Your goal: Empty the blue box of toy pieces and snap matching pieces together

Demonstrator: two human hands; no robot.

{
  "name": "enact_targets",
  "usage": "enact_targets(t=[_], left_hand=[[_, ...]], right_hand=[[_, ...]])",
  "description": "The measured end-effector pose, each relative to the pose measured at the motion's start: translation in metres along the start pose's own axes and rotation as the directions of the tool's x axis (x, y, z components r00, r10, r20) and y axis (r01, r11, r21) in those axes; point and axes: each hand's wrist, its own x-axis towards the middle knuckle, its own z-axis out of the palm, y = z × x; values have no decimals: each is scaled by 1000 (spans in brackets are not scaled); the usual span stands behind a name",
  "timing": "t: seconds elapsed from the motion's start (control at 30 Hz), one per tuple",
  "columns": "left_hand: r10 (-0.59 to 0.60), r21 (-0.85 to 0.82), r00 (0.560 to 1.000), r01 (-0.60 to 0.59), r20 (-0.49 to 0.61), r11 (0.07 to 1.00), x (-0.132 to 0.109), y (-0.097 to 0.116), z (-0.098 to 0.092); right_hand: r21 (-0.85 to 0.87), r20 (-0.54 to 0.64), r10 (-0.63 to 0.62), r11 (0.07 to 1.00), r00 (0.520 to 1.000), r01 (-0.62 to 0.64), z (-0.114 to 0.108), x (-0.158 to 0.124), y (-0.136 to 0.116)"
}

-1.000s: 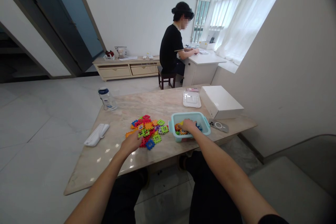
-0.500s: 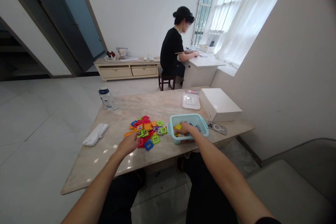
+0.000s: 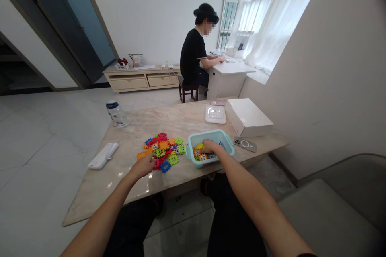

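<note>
Colourful notched plastic squares (image 3: 165,151): apparently picking; next calls for pinching.
My left grip (image 3: 145,165), right grip (image 3: 209,145): closed? I can't tell.

table (image 3: 175,118): glossy, marble-like | tub (image 3: 199,138): smooth plastic | notched tiles (image 3: 164,144): plastic | curtain (image 3: 271,16): sheer cloth

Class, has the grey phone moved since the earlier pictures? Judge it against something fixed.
No. Against the white box, the grey phone shows no visible shift either way; the camera's view has moved.
</note>
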Motion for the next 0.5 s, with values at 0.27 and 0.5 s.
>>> enact_targets(t=[0.27,0.5], left_hand=[[36,173,999,-38,15,984,-10,27,1],[42,211,998,-49,38,976,-14,44,8]], right_hand=[[-37,-11,-63,997,998,62,3,2,3],[-20,-17,-104,994,994,104,6,0,7]])
